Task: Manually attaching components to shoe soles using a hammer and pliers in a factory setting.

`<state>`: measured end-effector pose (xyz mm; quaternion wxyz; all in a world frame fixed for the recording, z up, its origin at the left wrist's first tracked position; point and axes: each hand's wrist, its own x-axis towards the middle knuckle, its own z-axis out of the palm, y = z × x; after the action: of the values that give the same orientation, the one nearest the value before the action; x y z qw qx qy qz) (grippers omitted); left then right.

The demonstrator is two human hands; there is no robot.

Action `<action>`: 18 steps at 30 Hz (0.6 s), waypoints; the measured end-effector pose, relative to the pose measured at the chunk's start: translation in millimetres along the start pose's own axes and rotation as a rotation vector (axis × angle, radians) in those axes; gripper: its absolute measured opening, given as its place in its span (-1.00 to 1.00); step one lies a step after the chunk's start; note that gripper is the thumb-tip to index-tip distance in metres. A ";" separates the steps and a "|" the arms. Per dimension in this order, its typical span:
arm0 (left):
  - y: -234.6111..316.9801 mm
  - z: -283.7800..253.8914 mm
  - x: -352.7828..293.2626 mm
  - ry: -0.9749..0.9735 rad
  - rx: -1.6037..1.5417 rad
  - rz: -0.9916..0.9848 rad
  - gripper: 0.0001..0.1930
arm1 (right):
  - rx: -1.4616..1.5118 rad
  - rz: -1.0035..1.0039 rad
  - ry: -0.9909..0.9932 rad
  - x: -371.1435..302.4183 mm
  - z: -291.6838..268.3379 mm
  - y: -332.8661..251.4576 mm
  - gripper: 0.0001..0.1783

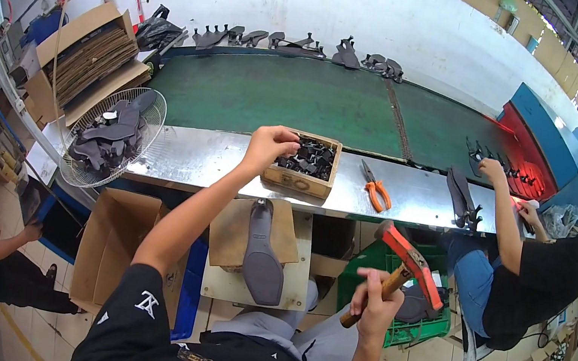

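My left hand is at the left rim of a small wooden box. Its fingertips are pinched together, and whatever may be between them is too small to make out. Small black pieces with shiny metal bits fill the box. My right hand grips the wooden handle of a hammer with a red head, raised to the right of my lap. In front of me a dark grey shoe sole lies lengthwise on a brown board atop a pale stand.
Orange-handled pliers lie on the metal ledge. Behind it runs a green conveyor belt. Left are a wire basket of soles and a cardboard box; right, a green crate and a seated co-worker.
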<state>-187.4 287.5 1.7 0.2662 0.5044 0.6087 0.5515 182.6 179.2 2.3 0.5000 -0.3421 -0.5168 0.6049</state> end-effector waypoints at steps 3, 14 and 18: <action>45.8 31.1 -68.3 0.127 -0.256 0.198 -0.84 | -0.004 -0.049 0.007 6.3 22.5 -23.5 -0.67; 112.0 42.8 -224.6 0.160 0.443 1.075 -0.72 | 0.054 -0.025 -0.282 -22.9 80.2 -58.3 -0.69; 103.6 42.0 -240.0 0.180 0.052 0.774 -0.63 | 0.063 0.027 -0.178 -28.1 81.3 -54.3 -0.84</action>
<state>-33.4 74.5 32.9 -0.0286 0.6526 0.4084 0.6376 128.0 127.4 70.9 0.4546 -0.2779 -0.5353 0.6554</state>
